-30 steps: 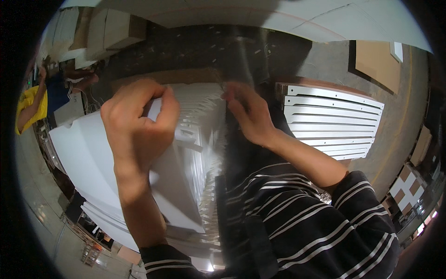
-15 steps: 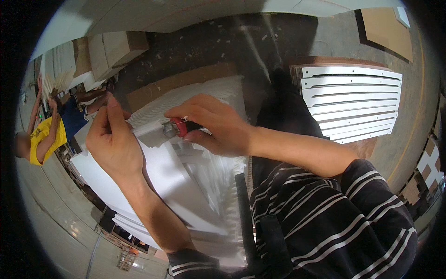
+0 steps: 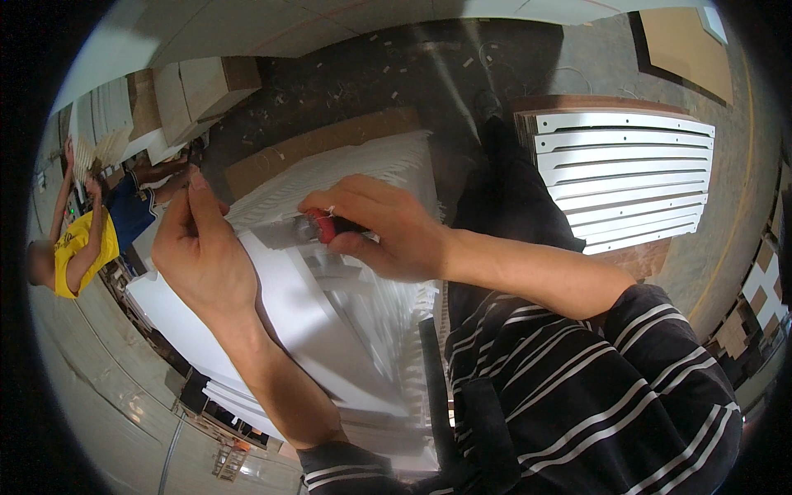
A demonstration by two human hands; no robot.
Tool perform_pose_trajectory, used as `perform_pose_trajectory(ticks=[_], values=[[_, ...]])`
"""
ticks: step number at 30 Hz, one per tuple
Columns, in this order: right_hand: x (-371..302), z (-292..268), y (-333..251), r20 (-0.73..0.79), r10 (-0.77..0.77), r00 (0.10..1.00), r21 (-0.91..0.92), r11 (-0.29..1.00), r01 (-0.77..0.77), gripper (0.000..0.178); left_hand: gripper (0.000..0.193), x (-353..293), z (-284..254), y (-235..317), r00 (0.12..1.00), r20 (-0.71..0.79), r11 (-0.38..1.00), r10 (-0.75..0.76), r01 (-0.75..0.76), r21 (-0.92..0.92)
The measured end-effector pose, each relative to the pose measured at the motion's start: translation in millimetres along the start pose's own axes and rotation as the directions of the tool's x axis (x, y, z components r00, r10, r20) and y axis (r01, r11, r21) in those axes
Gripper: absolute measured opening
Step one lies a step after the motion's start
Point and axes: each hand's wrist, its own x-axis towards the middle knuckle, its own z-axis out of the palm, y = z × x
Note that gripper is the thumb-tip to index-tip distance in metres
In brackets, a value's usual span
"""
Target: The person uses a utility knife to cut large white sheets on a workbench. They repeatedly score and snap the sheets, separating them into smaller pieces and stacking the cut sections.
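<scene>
My right hand grips a small hand tool with a red part and a greyish metal head. Its exact kind is hard to make out. The head of the tool is over the near end of a stack of white panels, pointing toward my left hand. My left hand is raised over the left part of the stack, thumb and forefinger pinched together. Whatever lies between those fingertips, if anything, is too small to see. Beneath both hands, the panels' ridged edges fan out.
To the right stands a pile of white slotted boards on brown sheets. Brown cardboard lies beyond my stack. A person in a yellow shirt works at far left, near large boxes. Scraps litter the dark floor.
My right hand has shifted slightly to the right with the tool, whose head now looks turned. My left hand has hardly moved and keeps its pinch.
</scene>
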Motion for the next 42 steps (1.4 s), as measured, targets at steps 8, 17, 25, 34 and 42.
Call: perform_pose_trajectory(ticks=[8,17,25,34,42], values=[[-11.9,-0.5,3.7,-0.008,0.086,0.996,-0.060,0.994,-0.086,0.037,0.039,0.9,0.2,-0.8,1.000,0.015,1.000,-0.020,0.020,0.006],[-44.1,-21.8,25.8,-0.027,0.379,0.925,-0.226,0.899,-0.375,0.035,0.020,-7.9,-4.0,6.6,0.994,0.062,0.990,0.094,-0.087,-0.107],[-21.5,-83.5,10.0,0.042,0.356,0.934,-0.274,0.903,-0.332,0.039,0.016,-24.6,-6.5,24.1,0.960,0.127,0.968,0.249,-0.245,-0.046],[61.4,-121.7,-88.4,0.561,0.048,0.826,-0.549,0.769,0.328,0.050,0.057,49.4,-83.9,-151.4,0.758,-0.570,0.834,-0.318,0.509,0.212],[107.4,-96.3,-110.9,0.734,0.024,0.679,-0.582,0.537,0.610,0.053,0.066,31.6,-110.0,-241.0,0.527,-0.574,0.460,-0.627,0.845,0.274]])
